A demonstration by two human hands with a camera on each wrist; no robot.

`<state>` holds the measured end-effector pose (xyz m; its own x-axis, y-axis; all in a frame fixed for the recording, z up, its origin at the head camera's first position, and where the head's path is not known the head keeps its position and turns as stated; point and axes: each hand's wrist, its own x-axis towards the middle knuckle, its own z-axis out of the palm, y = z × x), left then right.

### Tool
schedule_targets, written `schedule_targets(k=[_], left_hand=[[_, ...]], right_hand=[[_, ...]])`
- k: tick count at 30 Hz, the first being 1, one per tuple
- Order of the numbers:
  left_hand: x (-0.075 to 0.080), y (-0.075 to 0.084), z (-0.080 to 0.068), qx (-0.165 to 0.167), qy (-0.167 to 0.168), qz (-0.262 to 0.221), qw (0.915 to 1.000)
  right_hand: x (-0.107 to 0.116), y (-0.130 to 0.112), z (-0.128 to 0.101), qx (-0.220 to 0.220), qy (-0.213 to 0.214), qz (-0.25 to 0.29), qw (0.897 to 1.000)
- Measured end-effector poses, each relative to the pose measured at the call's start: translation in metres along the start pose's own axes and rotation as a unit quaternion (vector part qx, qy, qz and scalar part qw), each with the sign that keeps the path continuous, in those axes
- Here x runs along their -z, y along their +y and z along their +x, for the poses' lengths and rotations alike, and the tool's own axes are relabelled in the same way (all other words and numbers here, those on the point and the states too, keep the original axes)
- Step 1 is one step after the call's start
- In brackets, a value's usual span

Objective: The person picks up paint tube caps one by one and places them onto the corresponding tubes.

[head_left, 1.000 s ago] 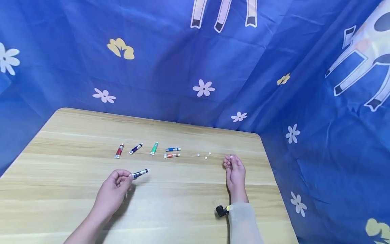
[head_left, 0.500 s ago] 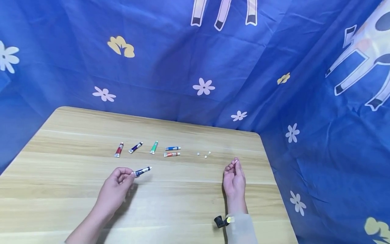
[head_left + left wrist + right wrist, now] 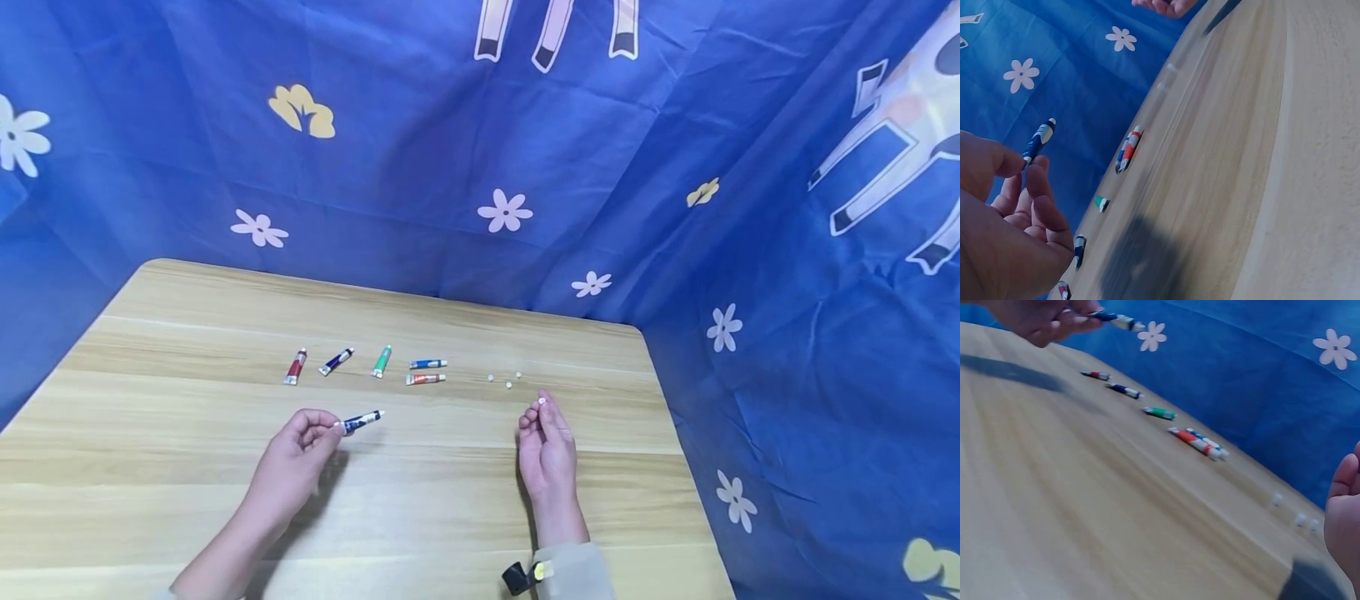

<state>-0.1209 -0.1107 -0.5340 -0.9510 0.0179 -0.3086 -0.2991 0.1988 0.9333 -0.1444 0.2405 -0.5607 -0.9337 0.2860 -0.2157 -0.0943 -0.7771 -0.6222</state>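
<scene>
My left hand (image 3: 288, 462) pinches a small dark blue and white paint tube (image 3: 363, 421) by its flat end, thumb against fingertips. Held above the table, the tube points its white tip to the right; the left wrist view shows its label (image 3: 1041, 137). Palm up, my right hand (image 3: 551, 462) holds a tiny white cap (image 3: 542, 401) at its fingertips. A gap of bare wood lies between the two hands. In the right wrist view only part of the right hand (image 3: 1344, 519) shows, and its cap is out of sight.
Behind the hands lie a dark red tube (image 3: 296, 367), a purple-blue one (image 3: 337, 362), a green one (image 3: 382, 362), a blue one (image 3: 428, 364) and an orange-red one (image 3: 425, 379). Three white caps (image 3: 508, 385) rest to their right. A blue patterned cloth (image 3: 420, 167) hangs behind the table.
My right hand has drawn back and shifted left with the white cap, its palm turning up. The left hand has carried its paint tube slightly to the right. The tubes on the table stay put.
</scene>
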Motion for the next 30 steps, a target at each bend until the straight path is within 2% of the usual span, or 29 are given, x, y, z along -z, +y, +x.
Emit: schedule_targets(k=[5,12,18,24,27,30], left_hand=[[-0.005,0.003,-0.001,0.001,-0.007,-0.008,0.9999],[-0.016,0.006,-0.006,0.003,-0.020,-0.021,0.9996],[-0.028,0.008,-0.010,0.009,-0.034,-0.043,0.9984],[-0.036,0.008,-0.012,0.014,-0.049,-0.046,0.9977],[-0.038,0.007,-0.013,0.015,-0.056,-0.051,0.9970],[-0.040,0.006,-0.013,0.014,-0.061,-0.053,0.9967]], right_hand=[[-0.001,0.013,-0.007,-0.003,-0.036,-0.022,0.999],[-0.005,0.032,-0.016,0.002,-0.087,-0.084,0.993],[-0.012,0.044,-0.026,-0.006,-0.102,-0.150,0.983],[-0.020,0.053,-0.036,-0.005,-0.109,-0.239,0.965],[-0.023,0.058,-0.039,-0.006,-0.110,-0.292,0.950],[-0.025,0.064,-0.043,-0.012,-0.118,-0.345,0.931]])
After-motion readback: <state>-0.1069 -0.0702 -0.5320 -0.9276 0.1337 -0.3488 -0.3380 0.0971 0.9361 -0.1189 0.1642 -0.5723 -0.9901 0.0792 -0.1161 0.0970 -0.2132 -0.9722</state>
